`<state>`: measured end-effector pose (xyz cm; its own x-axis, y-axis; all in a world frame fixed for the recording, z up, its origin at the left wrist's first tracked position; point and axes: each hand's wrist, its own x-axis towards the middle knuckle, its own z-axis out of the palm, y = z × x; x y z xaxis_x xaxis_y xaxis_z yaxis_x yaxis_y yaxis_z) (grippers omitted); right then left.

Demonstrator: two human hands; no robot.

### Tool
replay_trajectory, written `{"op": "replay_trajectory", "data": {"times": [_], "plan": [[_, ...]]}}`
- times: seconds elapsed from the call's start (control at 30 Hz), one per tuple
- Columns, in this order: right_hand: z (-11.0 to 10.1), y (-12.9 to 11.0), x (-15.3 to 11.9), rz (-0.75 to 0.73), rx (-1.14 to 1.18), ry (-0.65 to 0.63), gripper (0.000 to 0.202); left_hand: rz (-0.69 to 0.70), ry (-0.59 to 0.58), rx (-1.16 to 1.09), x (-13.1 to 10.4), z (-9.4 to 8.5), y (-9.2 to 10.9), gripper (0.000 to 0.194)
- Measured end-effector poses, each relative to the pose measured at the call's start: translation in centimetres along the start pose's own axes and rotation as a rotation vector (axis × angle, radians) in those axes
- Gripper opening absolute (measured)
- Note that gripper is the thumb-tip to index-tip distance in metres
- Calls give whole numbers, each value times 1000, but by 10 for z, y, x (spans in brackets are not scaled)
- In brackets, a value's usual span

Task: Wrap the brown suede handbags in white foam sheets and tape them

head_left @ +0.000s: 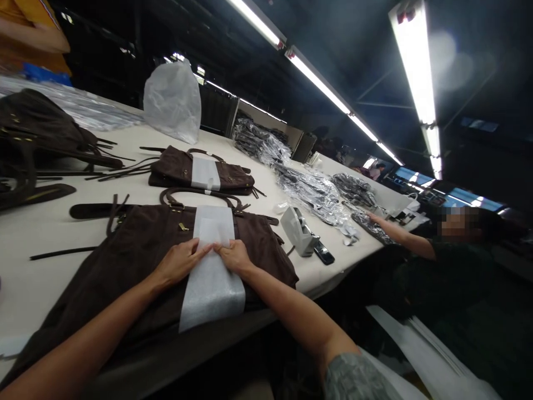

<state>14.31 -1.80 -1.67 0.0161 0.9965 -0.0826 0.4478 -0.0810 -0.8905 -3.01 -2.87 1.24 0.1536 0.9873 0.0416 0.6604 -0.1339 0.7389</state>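
A dark brown bag lies flat on the table in front of me, its handles pointing away. Around its middle runs a white foam wrapping strip, with a second layer overlapping near the top. My left hand is closed on the strip from its left side, fingers pressed down. My right hand grips it from the right, and the fingertips of both hands meet at the strip's centre. Behind lies another brown bag with a similar white band. The undersides of my fingers are hidden.
A tape dispenser and a phone lie right of the bag. Plastic-wrapped goods are piled beyond. More brown bags sit left, near a clear plastic bag. A co-worker reaches onto the table from the right.
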Motion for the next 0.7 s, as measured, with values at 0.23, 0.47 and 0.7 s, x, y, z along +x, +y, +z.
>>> {"op": "replay_trajectory", "data": {"times": [0.23,0.47,0.7], "plan": [[-14,-21,-11,-12,-286,147,28,-66,69,160,-2,2,11,37],[-23,-14,-23,4,-378,214,20,-136,120,331,-8,6,16,52],[-30,-10,-29,-79,-307,305,16,-137,97,416,-7,8,16,49]]}}
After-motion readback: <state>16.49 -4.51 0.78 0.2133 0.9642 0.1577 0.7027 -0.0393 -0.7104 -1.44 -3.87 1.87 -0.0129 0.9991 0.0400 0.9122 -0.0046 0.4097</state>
